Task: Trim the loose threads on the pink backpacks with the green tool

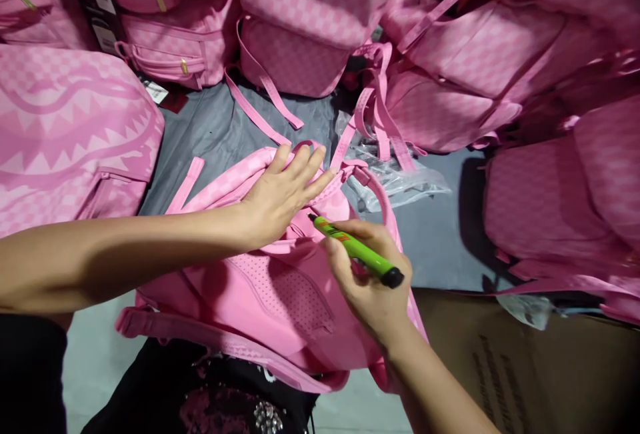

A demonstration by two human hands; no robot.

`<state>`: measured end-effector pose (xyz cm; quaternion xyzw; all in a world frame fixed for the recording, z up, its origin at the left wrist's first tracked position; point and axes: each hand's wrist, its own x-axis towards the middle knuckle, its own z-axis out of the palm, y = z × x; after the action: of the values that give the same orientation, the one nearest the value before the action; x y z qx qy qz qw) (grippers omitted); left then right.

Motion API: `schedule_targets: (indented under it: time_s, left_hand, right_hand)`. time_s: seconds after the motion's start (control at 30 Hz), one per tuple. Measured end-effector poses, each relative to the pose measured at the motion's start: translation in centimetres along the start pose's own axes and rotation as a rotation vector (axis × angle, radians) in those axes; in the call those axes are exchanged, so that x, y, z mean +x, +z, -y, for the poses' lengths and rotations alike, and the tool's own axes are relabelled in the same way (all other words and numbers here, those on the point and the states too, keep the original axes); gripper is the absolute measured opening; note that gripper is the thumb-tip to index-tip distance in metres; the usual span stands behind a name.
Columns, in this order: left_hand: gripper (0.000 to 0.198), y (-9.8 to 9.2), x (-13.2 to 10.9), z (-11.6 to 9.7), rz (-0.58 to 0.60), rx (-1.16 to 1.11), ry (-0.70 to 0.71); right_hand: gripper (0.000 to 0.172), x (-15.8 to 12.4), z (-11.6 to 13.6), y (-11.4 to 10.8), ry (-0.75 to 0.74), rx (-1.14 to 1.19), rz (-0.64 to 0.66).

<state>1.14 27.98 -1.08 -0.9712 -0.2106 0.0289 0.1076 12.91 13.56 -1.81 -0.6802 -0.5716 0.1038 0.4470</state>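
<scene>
A pink backpack (210, 301) lies in front of me with its padded, dotted back panel facing up. My left hand (285, 197) rests flat across its upper part, fingers stretched out. In my right hand (375, 274) is a green marker pen (357, 251) with a black end, gripped between thumb and fingers. Its dark tip points at the backpack close to my left hand; whether it touches the fabric I cannot tell. A pink strap loop (383, 201) rises at the backpack's right side.
Several pink checkered backpacks (300, 7) stand along the back and right (550, 187). Another backpack with a jagged-teeth print (65, 134) lies at left. Clear plastic wrap (410, 184) lies on the grey surface (430, 234). A brown cardboard box (500, 354) is at lower right.
</scene>
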Motion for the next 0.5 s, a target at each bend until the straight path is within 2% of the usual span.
schedule_targets:
  time_s: [0.1, 0.17, 0.23, 0.33, 0.4, 0.5]
  left_hand:
    - [0.079, 0.0, 0.1, -0.3, -0.001, 0.003, -0.026]
    - [0.078, 0.1, 0.2, -0.4, 0.011, 0.009, -0.038]
    - [0.075, 0.1, 0.5, -0.5, 0.032, 0.011, -0.042]
    - [0.072, -0.3, 0.7, -0.3, 0.066, -0.001, -0.034]
    - [0.074, -0.9, 0.8, 0.2, 0.105, -0.011, -0.011]
    - [0.081, -1.8, 0.8, 1.0, 0.165, -0.033, 0.047]
  right_hand:
    - [0.012, 1.5, -0.1, -0.4, -0.035, 0.008, 0.323]
    - [0.016, 2.2, -0.2, -0.7, -0.013, 0.044, 0.457]
    - [0.020, 2.9, -0.3, -0.7, 0.043, 0.080, 0.499]
    - [0.016, 3.9, -0.6, -0.3, 0.099, 0.074, 0.561]
    - [0.015, 4.1, -0.9, -0.2, 0.091, 0.011, 0.582]
    - [0.017, 3.5, -1.3, -0.4, 0.045, -0.075, 0.548]
